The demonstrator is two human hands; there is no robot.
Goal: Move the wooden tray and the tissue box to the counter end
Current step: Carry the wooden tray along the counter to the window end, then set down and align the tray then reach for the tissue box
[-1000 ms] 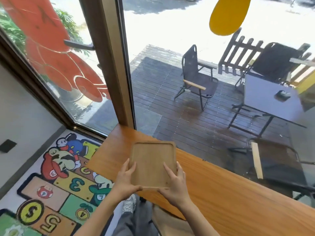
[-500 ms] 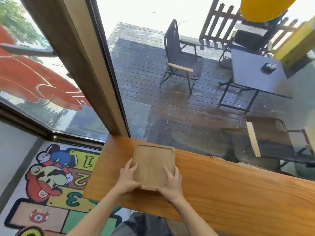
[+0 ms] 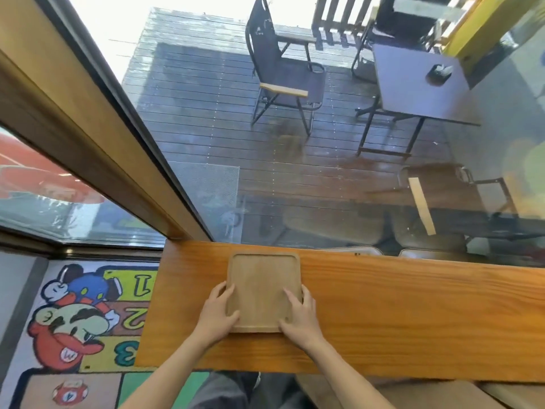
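Note:
A pale square wooden tray [image 3: 262, 284] with rounded corners lies flat on the orange wooden counter [image 3: 398, 314], near the counter's left end. My left hand [image 3: 218, 315] grips the tray's near left corner, thumb on its rim. My right hand [image 3: 299, 315] grips the near right corner, fingers resting inside the tray. The tray holds nothing. No tissue box is in view on the counter.
The counter runs along a large window; a wooden window post [image 3: 97, 149] meets its far left corner. Past the counter's left end lies a cartoon floor mat [image 3: 79, 317]. Outside are a folding chair [image 3: 283, 75] and a dark table [image 3: 418, 84].
The tray has come down from a tilted hold above the counter to lie flat on it near the left end. Both hands stay on its near corners. The camera tipped downward.

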